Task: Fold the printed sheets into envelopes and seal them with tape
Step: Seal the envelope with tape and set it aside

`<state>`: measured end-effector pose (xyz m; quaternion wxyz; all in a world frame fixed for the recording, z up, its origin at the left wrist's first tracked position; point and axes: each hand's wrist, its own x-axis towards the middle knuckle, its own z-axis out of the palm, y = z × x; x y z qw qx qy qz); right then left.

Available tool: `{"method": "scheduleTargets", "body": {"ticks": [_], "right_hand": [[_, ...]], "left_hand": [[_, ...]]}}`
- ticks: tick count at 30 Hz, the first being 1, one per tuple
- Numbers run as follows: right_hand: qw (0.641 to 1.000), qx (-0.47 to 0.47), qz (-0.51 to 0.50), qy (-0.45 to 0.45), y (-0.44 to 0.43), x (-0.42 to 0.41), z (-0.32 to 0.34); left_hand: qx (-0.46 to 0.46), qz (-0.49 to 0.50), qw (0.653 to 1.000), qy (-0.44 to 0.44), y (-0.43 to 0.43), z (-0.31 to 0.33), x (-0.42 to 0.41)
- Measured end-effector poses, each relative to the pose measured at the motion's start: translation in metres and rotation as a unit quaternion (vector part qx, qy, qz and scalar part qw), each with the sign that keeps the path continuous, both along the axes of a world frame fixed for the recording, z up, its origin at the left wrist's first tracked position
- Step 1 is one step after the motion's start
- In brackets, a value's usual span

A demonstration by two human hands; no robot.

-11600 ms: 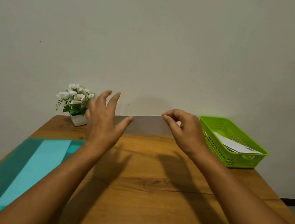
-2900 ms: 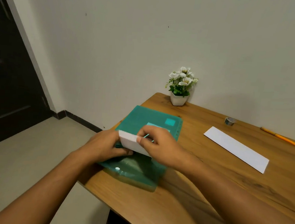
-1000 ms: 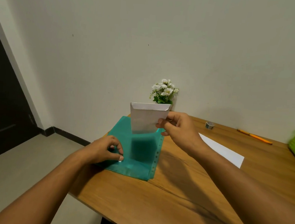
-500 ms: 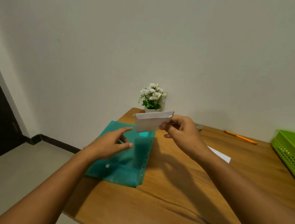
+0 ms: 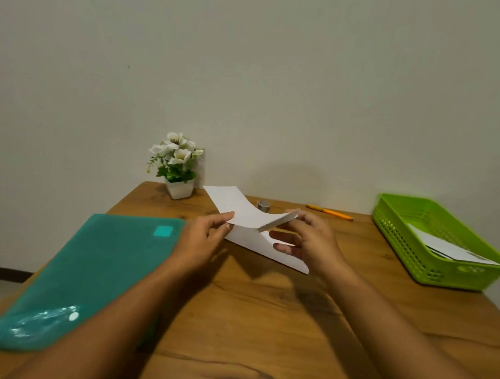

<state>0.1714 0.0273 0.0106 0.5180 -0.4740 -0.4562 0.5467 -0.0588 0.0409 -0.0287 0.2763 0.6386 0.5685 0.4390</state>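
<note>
Loading step, seemingly — pinching the envelope above the table, fingers of left hand and right hand clamped on its ends. Next: opening it, slipping in the folded sheet beneath.

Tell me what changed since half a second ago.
The left hand left the green folder and now pinches the white envelope, which the right hand still holds, over the folded sheet. Folder, sheet, tape roll and pen stayed in place.

Potted flowers at bench back-left corner. Teal folder along left side. Orange pencil at back. Green basket at right edge.
</note>
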Motion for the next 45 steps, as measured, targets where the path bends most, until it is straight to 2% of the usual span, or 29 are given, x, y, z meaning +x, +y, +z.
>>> {"method": "scheduleTargets", "body": {"ticks": [3, 5, 11, 16, 21, 25, 29, 33, 35, 37, 39, 43, 45], "right_hand": [[0.987, -0.087, -0.007, 0.133, 0.006, 0.003, -0.013], [0.978, -0.114, -0.019, 0.174, 0.01, 0.003, -0.021], [0.986, -0.117, -0.064, 0.102, 0.024, 0.003, -0.041], [0.983, -0.145, -0.073, 0.086, 0.032, 0.0, -0.051], [0.982, -0.152, -0.078, 0.083, 0.037, -0.009, -0.05], [0.983, -0.159, -0.065, 0.073, 0.038, -0.014, -0.049], [0.988, -0.144, -0.045, 0.022, 0.038, -0.019, -0.049], [0.992, -0.113, 0.0, -0.064, 0.036, -0.018, -0.048], [0.976, -0.027, -0.022, -0.214, 0.04, -0.011, -0.053], [0.904, 0.072, -0.057, -0.417, 0.044, -0.001, -0.058], [0.833, 0.123, -0.037, -0.538, 0.045, 0.011, -0.06], [0.76, 0.096, 0.062, -0.64, 0.048, 0.026, -0.062], [0.752, 0.084, 0.065, -0.65, 0.049, 0.031, -0.061]], "left_hand": [[0.011, 0.024, 0.994, 0.107, 0.021, -0.007, 0.009], [0.001, 0.018, 0.989, 0.148, 0.033, -0.011, 0.015], [-0.006, 0.025, 0.963, 0.267, 0.051, -0.036, 0.015], [0.011, 0.029, 0.958, 0.286, 0.058, -0.047, 0.012], [0.103, 0.085, 0.924, 0.358, 0.054, -0.046, 0.013], [0.187, -0.039, 0.915, 0.355, 0.041, -0.041, 0.025], [0.156, -0.081, 0.916, 0.361, 0.037, -0.041, 0.032], [0.145, -0.065, 0.914, 0.374, 0.04, -0.039, 0.04], [0.128, -0.044, 0.917, 0.376, 0.041, -0.038, 0.044], [0.119, -0.032, 0.92, 0.372, 0.041, -0.038, 0.047], [0.114, -0.025, 0.923, 0.366, 0.043, -0.038, 0.049], [0.098, -0.013, 0.923, 0.372, 0.05, -0.041, 0.054], [0.095, -0.007, 0.921, 0.379, 0.053, -0.042, 0.056]]}}
